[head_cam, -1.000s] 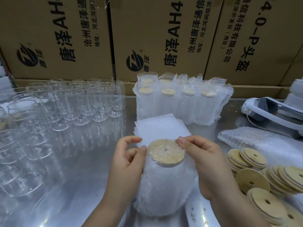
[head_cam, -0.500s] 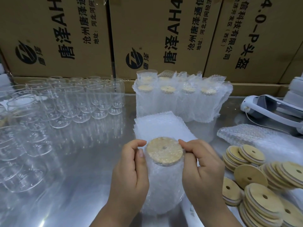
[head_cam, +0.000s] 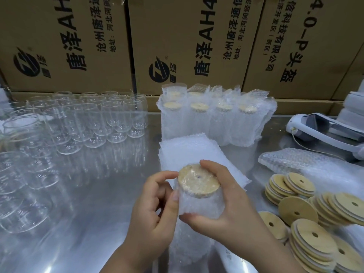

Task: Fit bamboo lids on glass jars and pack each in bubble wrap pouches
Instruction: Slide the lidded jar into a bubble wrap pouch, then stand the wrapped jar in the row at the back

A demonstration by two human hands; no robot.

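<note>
Two bare hands in shot, folks. Left of the wrapped jar (head_cam: pixel 199 205) is the left hand (head_cam: pixel 155 209), nothing worn on it, its thumbnail (head_cam: pixel 175 197) cut short and plain. Right of the wrapped jar is the right hand (head_cam: pixel 226 205), bare too, with slim fingers and smooth knuckles. Below the jar come the forearms, the left forearm (head_cam: pixel 122 259) and the right forearm (head_cam: pixel 275 253), both uncovered right down to the bottom edge.
</note>
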